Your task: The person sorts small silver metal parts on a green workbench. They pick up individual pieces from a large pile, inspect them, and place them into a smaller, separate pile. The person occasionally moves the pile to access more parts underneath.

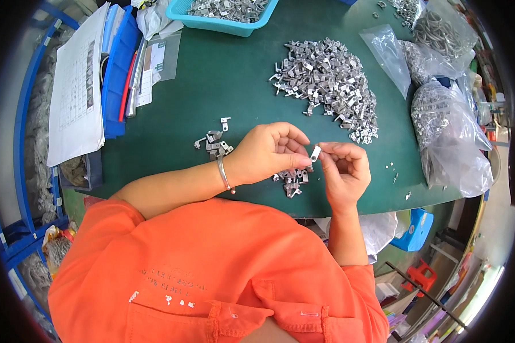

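Just above the near part of the table, my two hands meet around a small silver metal bracket (pixel 315 153) with a hole in it. My right hand (pixel 346 172) pinches it from the right with thumb and forefinger. From the left, my left hand (pixel 264 151) reaches it with thumb and curled fingertips, a metal bangle on the wrist. Below the hands lies a small heap of similar brackets (pixel 292 184), partly hidden by the left hand. Another small group of brackets (pixel 215 144) lies left of that hand. Farther back spreads a large pile of brackets (pixel 332 80).
A turquoise basket (pixel 226 24) of metal parts stands at the far edge of the green table (pixel 212 74). Plastic bags of parts (pixel 440 123) line the right side. Papers (pixel 80 86), a blue bin (pixel 120 68) and a red pen (pixel 127 86) are at left.
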`<state>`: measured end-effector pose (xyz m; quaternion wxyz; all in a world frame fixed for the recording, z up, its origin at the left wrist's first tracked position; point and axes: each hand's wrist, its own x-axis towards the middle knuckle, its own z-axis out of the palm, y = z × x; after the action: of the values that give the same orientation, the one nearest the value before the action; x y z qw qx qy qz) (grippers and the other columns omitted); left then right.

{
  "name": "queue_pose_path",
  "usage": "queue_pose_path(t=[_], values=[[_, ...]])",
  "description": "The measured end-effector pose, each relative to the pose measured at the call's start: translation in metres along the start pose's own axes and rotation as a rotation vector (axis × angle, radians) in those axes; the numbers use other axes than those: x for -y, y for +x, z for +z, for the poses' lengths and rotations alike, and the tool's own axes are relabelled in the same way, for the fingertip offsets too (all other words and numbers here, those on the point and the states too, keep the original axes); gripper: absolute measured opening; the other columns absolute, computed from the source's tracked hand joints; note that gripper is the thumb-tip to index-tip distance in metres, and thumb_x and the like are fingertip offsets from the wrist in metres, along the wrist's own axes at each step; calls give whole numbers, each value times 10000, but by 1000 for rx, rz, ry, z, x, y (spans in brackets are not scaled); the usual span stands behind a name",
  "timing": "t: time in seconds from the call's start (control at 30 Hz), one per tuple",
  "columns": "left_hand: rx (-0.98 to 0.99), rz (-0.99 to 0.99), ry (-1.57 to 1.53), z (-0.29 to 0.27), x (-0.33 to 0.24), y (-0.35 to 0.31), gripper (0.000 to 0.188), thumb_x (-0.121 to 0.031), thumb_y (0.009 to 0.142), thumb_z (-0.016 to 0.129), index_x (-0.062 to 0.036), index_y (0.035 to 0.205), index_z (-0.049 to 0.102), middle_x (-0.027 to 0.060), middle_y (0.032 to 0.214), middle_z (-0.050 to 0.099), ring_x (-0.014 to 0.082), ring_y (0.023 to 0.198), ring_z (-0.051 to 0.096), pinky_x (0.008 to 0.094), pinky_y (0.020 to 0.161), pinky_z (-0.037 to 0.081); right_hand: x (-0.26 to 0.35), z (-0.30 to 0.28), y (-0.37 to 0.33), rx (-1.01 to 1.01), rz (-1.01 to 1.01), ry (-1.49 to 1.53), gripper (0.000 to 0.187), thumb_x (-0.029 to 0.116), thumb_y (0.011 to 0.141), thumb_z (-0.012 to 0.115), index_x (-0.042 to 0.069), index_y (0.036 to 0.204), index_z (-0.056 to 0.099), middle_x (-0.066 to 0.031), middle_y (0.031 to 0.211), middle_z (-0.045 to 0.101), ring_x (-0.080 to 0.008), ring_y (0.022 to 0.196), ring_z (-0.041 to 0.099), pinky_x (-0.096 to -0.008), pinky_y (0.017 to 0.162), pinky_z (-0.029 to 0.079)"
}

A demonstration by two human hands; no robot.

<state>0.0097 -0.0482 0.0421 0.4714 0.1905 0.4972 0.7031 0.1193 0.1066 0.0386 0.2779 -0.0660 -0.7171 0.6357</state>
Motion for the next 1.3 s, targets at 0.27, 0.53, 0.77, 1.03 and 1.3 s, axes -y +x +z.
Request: queue_pose_path(t=[0.27, 0.53, 0.77, 1.03, 1.3], values=[[-131, 507, 814, -5, -2, -13, 110, 30, 782, 681, -12, 871, 633, 71, 864, 668, 173, 741, 650, 289, 663, 530, 1, 2, 22, 198, -202, -501, 195, -128, 721, 598, 6, 862, 612, -124, 895, 650, -261, 824, 652, -325, 731, 517], [85, 757, 1111, -13, 19, -13, 149, 63, 713, 661, -33, 827, 666, 80, 901, 640, 260, 846, 609, 344, 744, 505, -37, 14, 58, 167, -146, -845, 131, 14, 780, 646, 17, 907, 615, -143, 833, 611, -332, 746, 603, -389, 670, 499], [-156, 219, 631, -8, 1, -14, 134, 36, 782, 668, -31, 897, 658, 56, 900, 650, 141, 836, 636, 265, 743, 512, -21, -2, 36, 103, 401, 188, 182, -122, 804, 619, -10, 943, 577, -126, 920, 666, -158, 798, 650, -270, 716, 545], [-64, 62, 4, 0, 1, -2, 254, 5, 842, 664, 18, 1075, 565, 67, 960, 635, 120, 888, 634, 248, 785, 535, 6, 3, 10, 138, 170, 205, 261, -156, 802, 607, -10, 1007, 535, -164, 976, 663, -194, 890, 655, -286, 773, 551], [-319, 556, 865, -21, -11, -24, 123, 28, 778, 657, 6, 895, 626, 89, 825, 630, 153, 708, 640, 247, 636, 510, -28, -1, 55, 145, -289, -851, 134, -22, 784, 621, 26, 908, 635, -121, 833, 618, -298, 767, 599, -372, 683, 499]])
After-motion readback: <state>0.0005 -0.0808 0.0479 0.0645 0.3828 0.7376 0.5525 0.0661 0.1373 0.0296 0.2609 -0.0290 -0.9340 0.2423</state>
